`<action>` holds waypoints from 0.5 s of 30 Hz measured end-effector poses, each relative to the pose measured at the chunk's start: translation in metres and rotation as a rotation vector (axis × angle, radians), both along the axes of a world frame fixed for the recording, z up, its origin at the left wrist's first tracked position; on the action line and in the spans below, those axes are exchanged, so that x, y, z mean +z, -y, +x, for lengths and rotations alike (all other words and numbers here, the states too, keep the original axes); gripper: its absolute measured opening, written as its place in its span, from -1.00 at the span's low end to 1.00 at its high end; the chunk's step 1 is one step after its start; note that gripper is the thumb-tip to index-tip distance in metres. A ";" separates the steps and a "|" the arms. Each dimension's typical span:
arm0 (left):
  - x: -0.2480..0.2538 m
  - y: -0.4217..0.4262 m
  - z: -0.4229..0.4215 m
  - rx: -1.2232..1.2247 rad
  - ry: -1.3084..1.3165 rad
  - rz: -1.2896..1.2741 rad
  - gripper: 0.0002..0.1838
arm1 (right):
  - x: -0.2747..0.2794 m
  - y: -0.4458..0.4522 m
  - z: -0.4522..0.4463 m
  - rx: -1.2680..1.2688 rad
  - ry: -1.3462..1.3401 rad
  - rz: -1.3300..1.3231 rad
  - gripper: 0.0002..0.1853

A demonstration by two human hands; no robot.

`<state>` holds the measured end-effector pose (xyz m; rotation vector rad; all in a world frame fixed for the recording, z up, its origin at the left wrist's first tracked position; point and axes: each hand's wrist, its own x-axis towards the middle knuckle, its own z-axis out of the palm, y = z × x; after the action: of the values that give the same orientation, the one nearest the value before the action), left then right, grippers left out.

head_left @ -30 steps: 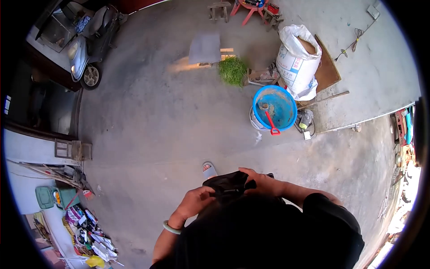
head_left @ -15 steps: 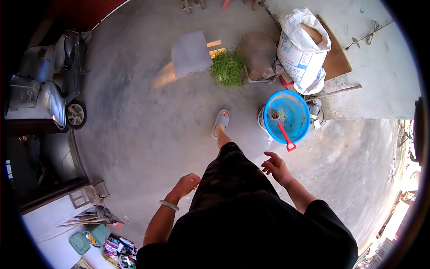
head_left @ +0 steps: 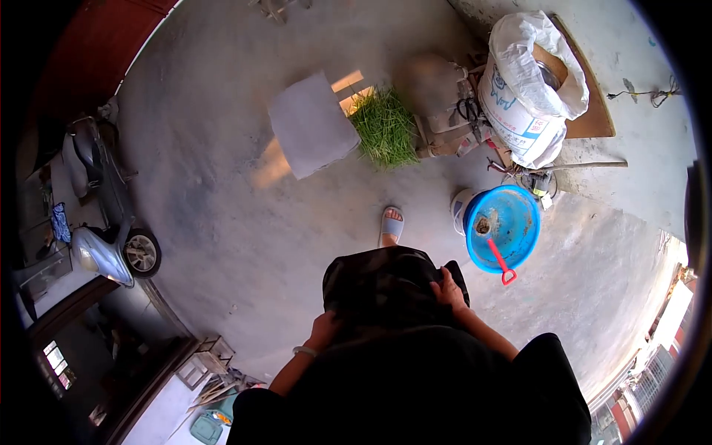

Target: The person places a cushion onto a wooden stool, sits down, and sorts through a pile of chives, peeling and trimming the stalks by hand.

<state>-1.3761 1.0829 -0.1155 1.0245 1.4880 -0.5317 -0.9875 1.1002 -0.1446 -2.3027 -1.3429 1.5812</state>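
My left hand (head_left: 322,330) is closed at the left side of the dark trousers (head_left: 378,278), its fingertips partly hidden against the cloth. On the other side, my right hand (head_left: 449,293) has its fingers bent over a fold of the same cloth, which bunches up beside it. A blue basin (head_left: 523,222) sits to the right of my legs, with a red-handled scoop (head_left: 499,256) resting in it. One foot in a grey slipper (head_left: 392,221) shows ahead of my knees.
Ahead lie a grey flat-topped piece (head_left: 315,122), a heap of cut green grass (head_left: 384,130) and a round brown seat (head_left: 428,83). A white woven sack (head_left: 519,96) stands by the right wall. A scooter (head_left: 104,222) is parked at left, near a doorway.
Both hands have moved in onto the trousers, the right one taking hold of cloth. The legs are now bent with the knees raised, and the basin and grass appear lower in view.
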 end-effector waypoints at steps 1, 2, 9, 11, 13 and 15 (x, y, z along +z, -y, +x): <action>0.013 -0.030 -0.001 -0.046 0.039 0.100 -0.62 | -0.017 0.011 -0.016 0.070 0.060 0.042 -0.29; 0.028 -0.062 -0.001 -0.093 0.080 0.204 -0.64 | -0.027 0.010 -0.027 0.162 0.078 0.131 -0.28; 0.035 -0.226 -0.021 0.014 0.642 0.080 -0.70 | -0.019 -0.061 -0.118 -0.196 0.032 0.125 -0.42; 0.002 -0.259 -0.047 -0.093 0.711 -0.019 -0.71 | -0.012 -0.090 -0.154 -0.438 0.038 0.221 -0.50; -0.058 -0.286 -0.087 -0.234 0.726 -0.115 -0.72 | -0.015 -0.119 -0.190 -0.618 0.046 0.319 -0.50; -0.125 -0.294 -0.162 -0.326 0.620 -0.243 -0.75 | -0.016 -0.138 -0.237 -0.839 -0.022 0.225 -0.53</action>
<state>-1.5379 1.3773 -0.2402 1.1133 0.6971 -0.5426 -1.2240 1.2384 -0.1603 -2.2217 -0.3861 1.0941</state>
